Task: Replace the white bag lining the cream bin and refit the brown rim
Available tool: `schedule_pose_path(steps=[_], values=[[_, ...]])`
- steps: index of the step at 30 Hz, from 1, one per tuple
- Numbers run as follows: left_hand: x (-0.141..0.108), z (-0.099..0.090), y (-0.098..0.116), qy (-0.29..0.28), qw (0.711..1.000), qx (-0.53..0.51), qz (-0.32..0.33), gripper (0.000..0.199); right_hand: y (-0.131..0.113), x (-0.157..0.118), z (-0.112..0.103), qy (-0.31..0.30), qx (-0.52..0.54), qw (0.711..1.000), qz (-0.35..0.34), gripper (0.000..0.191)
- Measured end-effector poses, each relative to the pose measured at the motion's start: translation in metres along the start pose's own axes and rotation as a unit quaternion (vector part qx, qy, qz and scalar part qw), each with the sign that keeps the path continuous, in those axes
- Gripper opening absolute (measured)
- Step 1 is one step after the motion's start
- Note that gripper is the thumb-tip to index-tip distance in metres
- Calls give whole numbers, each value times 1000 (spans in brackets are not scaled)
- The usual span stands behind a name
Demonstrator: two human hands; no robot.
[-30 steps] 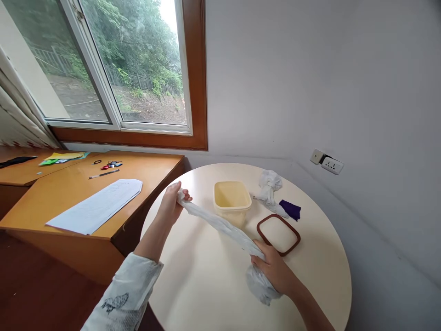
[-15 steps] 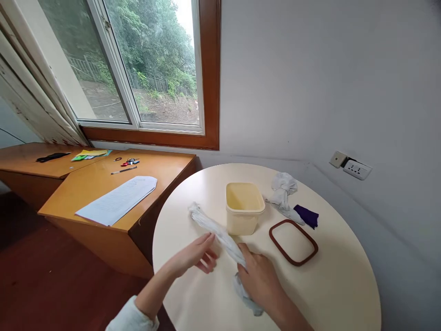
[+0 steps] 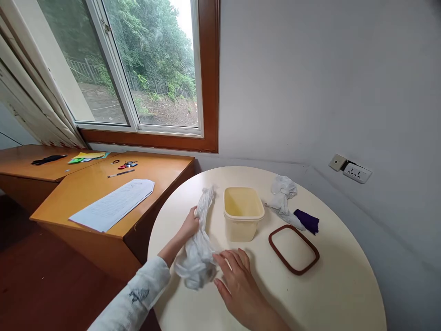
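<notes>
Surface [image 3: 310, 294]: one round cream top, by the wall corner; two wooden desks stand to its left under the window.
Paper sheets [image 3: 113, 204]: one white stack on the nearer desk.
Container [image 3: 243, 212]: one cream tub, lid off, upright mid-surface.
Lid [image 3: 293, 248]: one, brown-rimmed, flat to the right of the container, apart from it.
Plastic bag [image 3: 199, 250]: one, white, twisted long; its far end lies just left of the container, its bunched end is near the surface's front edge.
Cloths: two, one white [image 3: 283, 197], one dark purple [image 3: 307, 220], touching, behind the lid.
Left hand [image 3: 190, 225]: fingers closed around the bag's narrow middle, forearm sleeved.
Right hand [image 3: 237, 280]: palm down, fingers spread, tips at the bag's bunched end.
</notes>
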State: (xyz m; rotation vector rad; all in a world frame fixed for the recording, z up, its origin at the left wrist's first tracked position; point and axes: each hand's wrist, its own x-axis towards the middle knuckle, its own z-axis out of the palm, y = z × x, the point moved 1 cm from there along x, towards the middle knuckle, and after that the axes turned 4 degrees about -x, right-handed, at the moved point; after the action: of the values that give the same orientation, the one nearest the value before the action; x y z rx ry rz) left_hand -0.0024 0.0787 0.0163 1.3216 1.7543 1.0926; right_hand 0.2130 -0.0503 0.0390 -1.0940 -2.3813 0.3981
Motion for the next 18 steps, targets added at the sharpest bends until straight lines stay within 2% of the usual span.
schedule_pose_path(steps=[4,8,14,18], values=[[47,-16,5,-41,989,140,23,66,8,-3,5,-3,11,1000,5,44],[80,-25,14,-91,962,252,59,69,18,-5,11,1,15,999,33,42],[108,-25,31,-103,917,370,113,55,27,-3,11,21,38,997,64,38],[116,-25,54,-95,902,395,144,56,32,-1,9,45,66,993,81,29]])
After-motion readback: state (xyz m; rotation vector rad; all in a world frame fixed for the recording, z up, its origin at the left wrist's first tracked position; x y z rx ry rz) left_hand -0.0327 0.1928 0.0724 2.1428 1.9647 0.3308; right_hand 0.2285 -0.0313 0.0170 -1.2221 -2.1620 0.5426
